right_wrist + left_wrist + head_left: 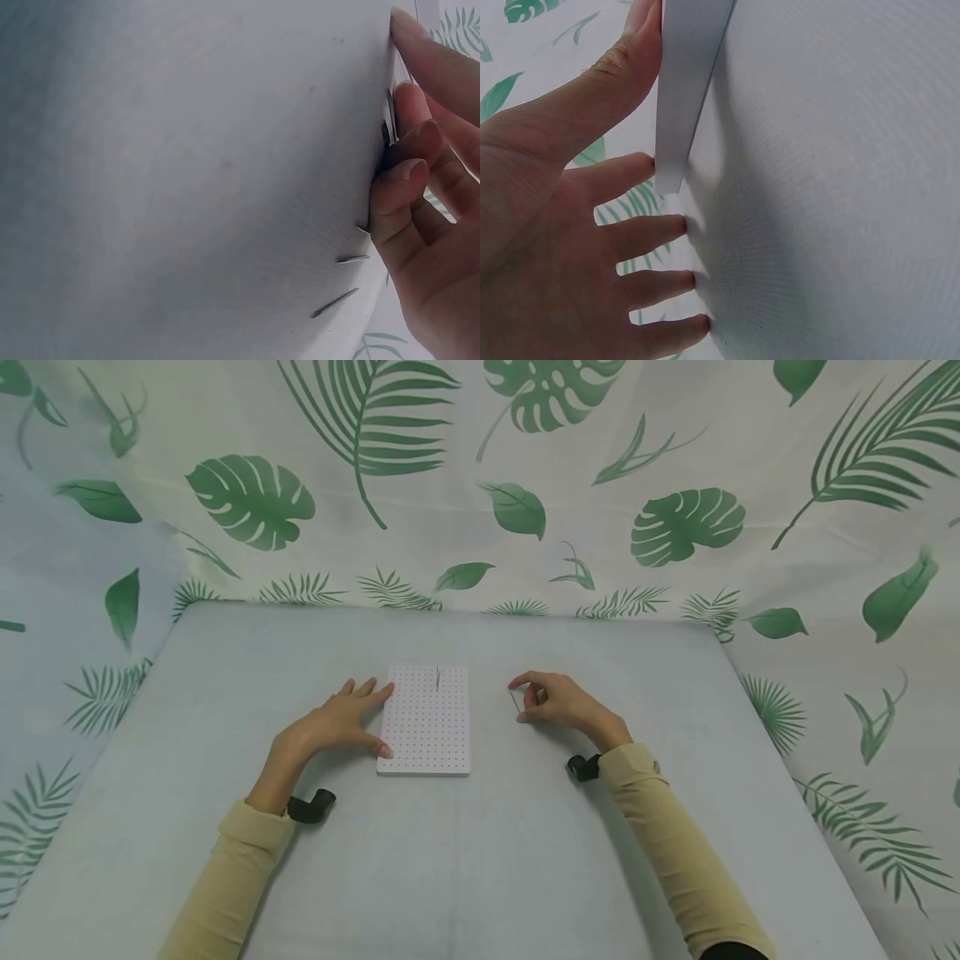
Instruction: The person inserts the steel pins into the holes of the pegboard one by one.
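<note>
A white board with a grid of small holes [427, 727] lies flat on the table. Two thin dark pins [438, 679] stand in it near its far end. My left hand [337, 718], fingers spread, rests at the board's left side; thumb and index fingertip touch its edge [690, 82], while the other fingertips reach down to the tabletop. To the right of the board, my right hand [558, 700] pinches a thin metal pin [514, 702] between thumb and index finger, the other fingers curled in. By that hand, small thin metal pieces [335, 302] lie on the table.
A pale cloth covers the table [450, 860], which runs back to a leaf-printed curtain [465, 510]. Black wrist cameras [312, 807] sit below both hands and stand out over the tabletop.
</note>
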`<action>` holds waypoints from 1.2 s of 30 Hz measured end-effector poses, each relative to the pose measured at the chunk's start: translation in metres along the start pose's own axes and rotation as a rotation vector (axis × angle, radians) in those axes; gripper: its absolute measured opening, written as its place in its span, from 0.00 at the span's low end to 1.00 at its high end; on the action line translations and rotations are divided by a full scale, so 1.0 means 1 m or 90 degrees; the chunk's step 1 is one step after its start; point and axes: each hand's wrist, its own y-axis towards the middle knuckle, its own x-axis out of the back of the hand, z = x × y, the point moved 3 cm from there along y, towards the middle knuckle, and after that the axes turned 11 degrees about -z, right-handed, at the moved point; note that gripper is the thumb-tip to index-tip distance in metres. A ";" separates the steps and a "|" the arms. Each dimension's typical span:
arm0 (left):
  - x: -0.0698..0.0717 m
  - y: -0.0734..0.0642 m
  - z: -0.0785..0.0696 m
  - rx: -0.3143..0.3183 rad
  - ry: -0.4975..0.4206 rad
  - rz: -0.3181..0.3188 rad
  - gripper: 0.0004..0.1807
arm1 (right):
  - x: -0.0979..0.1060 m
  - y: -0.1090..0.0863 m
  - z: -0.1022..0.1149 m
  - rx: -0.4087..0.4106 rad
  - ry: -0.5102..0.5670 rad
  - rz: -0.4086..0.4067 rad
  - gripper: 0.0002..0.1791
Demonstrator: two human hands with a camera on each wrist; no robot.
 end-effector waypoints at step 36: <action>0.000 -0.001 -0.001 -0.002 0.013 -0.007 0.59 | 0.000 -0.005 0.009 0.039 -0.024 -0.090 0.10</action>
